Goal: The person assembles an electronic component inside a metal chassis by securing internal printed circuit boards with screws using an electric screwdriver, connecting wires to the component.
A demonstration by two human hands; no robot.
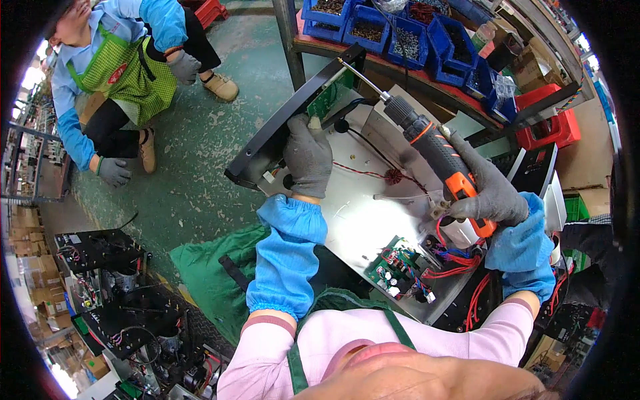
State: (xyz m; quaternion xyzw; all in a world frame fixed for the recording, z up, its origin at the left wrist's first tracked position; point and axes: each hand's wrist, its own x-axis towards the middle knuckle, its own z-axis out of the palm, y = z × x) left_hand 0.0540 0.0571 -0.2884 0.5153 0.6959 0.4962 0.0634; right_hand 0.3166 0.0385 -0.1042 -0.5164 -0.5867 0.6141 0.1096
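Observation:
My right hand [497,192], in a grey glove, grips an orange-and-black power screwdriver [433,148]. Its long bit points up and left, with the tip above the far end of a black front panel [283,123]. The panel forms one side of an open metal case [360,207] in front of me. My left hand [309,160], also gloved, is closed at the inner side of this panel, its fingertips against the lower edge of a green circuit board [325,100]. Part of that board is hidden by my fingers. Twisted red wires [393,176] run across the case floor.
A populated circuit board [400,270] and red cables [460,263] fill the near end of the case. Blue bins [407,43] of small hardware stand on a shelf at the far right. A seated co-worker [120,80] is at the far left, above black assemblies [100,250].

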